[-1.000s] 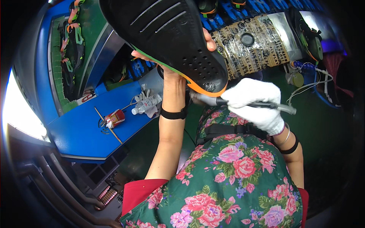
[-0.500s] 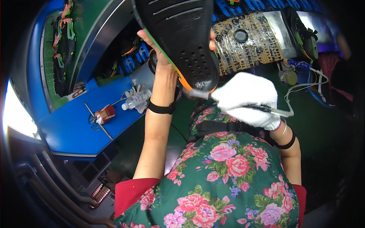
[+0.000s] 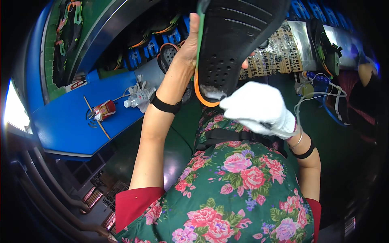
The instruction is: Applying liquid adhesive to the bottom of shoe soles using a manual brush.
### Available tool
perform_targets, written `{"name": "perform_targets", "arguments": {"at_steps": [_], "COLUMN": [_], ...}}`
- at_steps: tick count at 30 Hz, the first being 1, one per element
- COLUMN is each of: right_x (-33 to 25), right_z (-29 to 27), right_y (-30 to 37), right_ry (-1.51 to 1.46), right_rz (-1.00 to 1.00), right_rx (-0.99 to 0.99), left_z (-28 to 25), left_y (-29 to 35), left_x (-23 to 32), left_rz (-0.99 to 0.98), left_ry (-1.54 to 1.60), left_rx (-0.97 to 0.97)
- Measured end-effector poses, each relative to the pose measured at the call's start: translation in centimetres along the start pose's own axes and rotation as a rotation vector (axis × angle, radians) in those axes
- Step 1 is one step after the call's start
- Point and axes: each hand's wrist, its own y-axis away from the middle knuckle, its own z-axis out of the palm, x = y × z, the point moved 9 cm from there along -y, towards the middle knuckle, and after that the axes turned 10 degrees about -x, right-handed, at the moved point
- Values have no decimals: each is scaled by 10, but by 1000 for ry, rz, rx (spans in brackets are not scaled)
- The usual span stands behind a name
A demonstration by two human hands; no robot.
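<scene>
My bare left hand [image 3: 189, 52] grips a black shoe sole [image 3: 233, 44] from beneath, thumb along its left edge and fingertips showing at the right. The sole has small round holes toward the heel, grooves farther up and a green-to-orange rim. Wearing a white knit glove, my right hand [image 3: 259, 107] is closed round a brush whose handle is mostly hidden. The pale brush tip [image 3: 214, 95] touches the heel end, where a whitish wet-looking patch shows. A thin tube [image 3: 302, 101] runs from behind the glove to the right.
On the blue table [image 3: 60, 129] at left lie a clear bottle [image 3: 137, 98] and a red container [image 3: 106, 109] with sticks. Taped cardboard [image 3: 279, 54] covers a ledge ahead. Another shoe piece [image 3: 327, 52] stands at right. Blue holders [image 3: 302, 10] line the back.
The sole has shifted right and tilted, with my left arm following. My gloved hand has moved slightly left and down, and the brush tip is now on the sole's heel surface.
</scene>
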Motion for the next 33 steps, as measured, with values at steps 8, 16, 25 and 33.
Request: {"name": "perform_targets", "arguments": {"at_steps": [8,16,25,33], "right_x": [2,14,22,49], "right_z": [4,-3,-22,-70], "right_y": [-3,-24,-34,-4], "right_ry": [157,-331,-160,-395], "right_rz": [-48,-44,15,213], "right_rx": [-168,-195,-187,227], "left_z": [-54,-53,-51,-68], "left_y": [39,44,30,53], "left_x": [-17,-7,-15,-53], "left_rz": [-286,-470,-598,-48], "left_ry": [-217,-538,-454,598], "left_rx": [266,575,458,523]}}
